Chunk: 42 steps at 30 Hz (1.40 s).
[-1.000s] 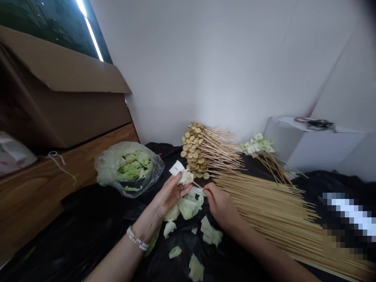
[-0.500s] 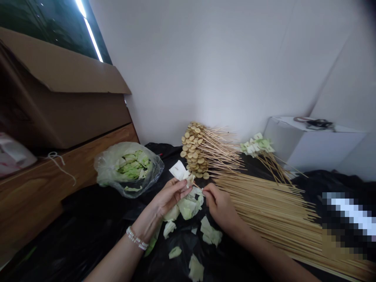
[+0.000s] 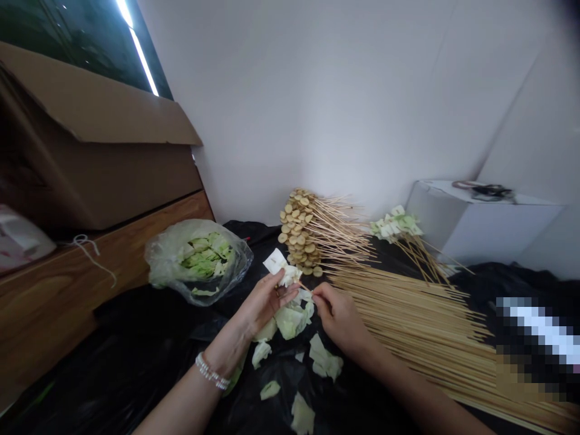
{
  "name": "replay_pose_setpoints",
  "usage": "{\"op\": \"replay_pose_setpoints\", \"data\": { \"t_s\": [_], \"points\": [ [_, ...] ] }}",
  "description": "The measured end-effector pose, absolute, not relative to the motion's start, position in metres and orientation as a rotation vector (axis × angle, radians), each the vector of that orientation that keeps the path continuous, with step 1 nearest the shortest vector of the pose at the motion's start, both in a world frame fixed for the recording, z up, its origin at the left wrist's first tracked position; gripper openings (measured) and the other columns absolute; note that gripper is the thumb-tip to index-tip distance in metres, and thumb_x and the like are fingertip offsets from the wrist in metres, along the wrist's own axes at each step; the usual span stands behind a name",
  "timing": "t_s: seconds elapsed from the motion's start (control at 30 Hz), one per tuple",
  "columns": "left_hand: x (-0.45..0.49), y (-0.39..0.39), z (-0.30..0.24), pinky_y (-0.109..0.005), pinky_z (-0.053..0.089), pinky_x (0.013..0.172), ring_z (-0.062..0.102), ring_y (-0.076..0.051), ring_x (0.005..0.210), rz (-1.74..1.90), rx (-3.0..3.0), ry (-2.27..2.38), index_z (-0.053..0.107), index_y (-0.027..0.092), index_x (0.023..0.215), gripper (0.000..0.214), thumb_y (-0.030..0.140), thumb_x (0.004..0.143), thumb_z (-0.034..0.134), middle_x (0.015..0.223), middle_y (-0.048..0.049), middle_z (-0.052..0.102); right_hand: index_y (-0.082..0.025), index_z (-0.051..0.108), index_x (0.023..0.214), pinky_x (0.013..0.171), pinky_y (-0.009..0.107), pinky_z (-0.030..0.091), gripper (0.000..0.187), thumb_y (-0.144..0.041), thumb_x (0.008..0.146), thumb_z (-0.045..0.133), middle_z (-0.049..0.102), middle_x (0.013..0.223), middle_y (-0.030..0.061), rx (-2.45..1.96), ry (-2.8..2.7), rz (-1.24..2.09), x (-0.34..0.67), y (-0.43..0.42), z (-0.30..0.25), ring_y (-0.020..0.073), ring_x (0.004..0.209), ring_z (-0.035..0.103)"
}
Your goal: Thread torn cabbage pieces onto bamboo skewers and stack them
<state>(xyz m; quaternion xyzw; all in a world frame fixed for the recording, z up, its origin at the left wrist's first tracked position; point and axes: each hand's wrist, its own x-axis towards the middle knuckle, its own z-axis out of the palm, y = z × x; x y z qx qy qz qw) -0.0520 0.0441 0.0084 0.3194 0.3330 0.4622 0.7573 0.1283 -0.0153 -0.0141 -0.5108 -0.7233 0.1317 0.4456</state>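
Note:
My right hand (image 3: 338, 314) pinches a thin wooden skewer (image 3: 305, 287) that points up and to the left. White cabbage pieces (image 3: 275, 261) sit on its far end. Around the lower piece, my left hand (image 3: 265, 302) has its thumb and fingers closed on the cabbage; a beaded bracelet circles that wrist. Just below both hands, loose cabbage leaves (image 3: 292, 320) are heaped on the black plastic sheet (image 3: 254, 405), with more scraps scattered nearer to me.
A clear bag (image 3: 156, 254) of shredded cabbage lies left. Behind my hands are skewered round slices (image 3: 296, 223). Many bare skewers (image 3: 421, 320) spread to the right, near finished cabbage skewers (image 3: 396, 223) and a white box (image 3: 489, 223). A cardboard box (image 3: 113, 175) stands at the left.
My left fingers have opened a little and shifted on the cabbage, so more of the lower piece shows. The right hand has stayed nearly still on the skewer.

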Motion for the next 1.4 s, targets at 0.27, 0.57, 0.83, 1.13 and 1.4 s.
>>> {"op": "replay_pose_setpoints", "data": {
  "t_s": [0.27, 0.57, 0.83, 1.13, 1.4],
  "points": [
    [-0.047, 0.04, 0.004, -0.027, 0.056, 0.085, 0.07, -0.015, 0.08, 1.0, 0.819, 0.726, 0.07, 0.008, 0.083, 0.012, 0.02, 0.08, 0.072, 0.089, -0.0113, 0.073, -0.019, 0.055, 0.086, 0.062, 0.025, 0.036, 0.023, -0.018, 0.096, 0.034, 0.061, 0.075, 0.0034, -1.327, -1.956, 0.035, 0.128, -0.019, -0.02, 0.0158, 0.067, 0.057],
    [-0.042, 0.031, 0.005, -0.025, 0.055, 0.084, 0.07, -0.017, 0.084, 0.858, 0.874, 0.685, 0.071, 0.006, 0.096, 0.032, 0.027, 0.073, 0.079, 0.092, -0.0132, 0.073, -0.019, 0.054, 0.086, 0.065, 0.026, 0.038, 0.026, -0.021, 0.099, 0.032, 0.062, 0.076, 0.0039, -1.293, -1.994, 0.046, 0.127, -0.019, -0.02, 0.0162, 0.068, 0.059],
    [-0.045, 0.03, 0.003, -0.023, 0.051, 0.075, 0.067, -0.015, 0.084, 0.857, 0.927, 0.639, 0.067, 0.015, 0.111, 0.055, 0.025, 0.06, 0.088, 0.098, -0.0075, 0.07, -0.02, 0.056, 0.088, 0.065, 0.025, 0.04, 0.019, -0.021, 0.095, 0.038, 0.063, 0.076, 0.0016, -1.257, -1.86, 0.24, 0.128, -0.016, -0.018, 0.0147, 0.066, 0.058],
    [-0.04, 0.028, 0.0, -0.016, 0.039, 0.054, 0.051, -0.005, 0.056, 0.9, 1.018, 0.7, 0.069, 0.011, 0.096, 0.041, 0.021, 0.061, 0.087, 0.07, 0.0, 0.063, -0.02, 0.054, 0.083, 0.061, 0.024, 0.036, 0.019, -0.022, 0.095, 0.04, 0.059, 0.07, -0.0001, -1.215, -1.868, 0.281, 0.123, -0.021, -0.015, 0.0139, 0.061, 0.055],
    [-0.039, 0.031, 0.003, -0.016, 0.049, 0.063, 0.06, -0.007, 0.064, 1.014, 0.833, 0.711, 0.067, 0.011, 0.089, 0.033, 0.013, 0.062, 0.085, 0.075, -0.0015, 0.066, -0.02, 0.054, 0.082, 0.06, 0.024, 0.035, 0.018, -0.021, 0.095, 0.041, 0.057, 0.067, -0.0013, -1.221, -1.844, 0.324, 0.124, -0.021, -0.013, 0.0132, 0.06, 0.053]
  ]
}}
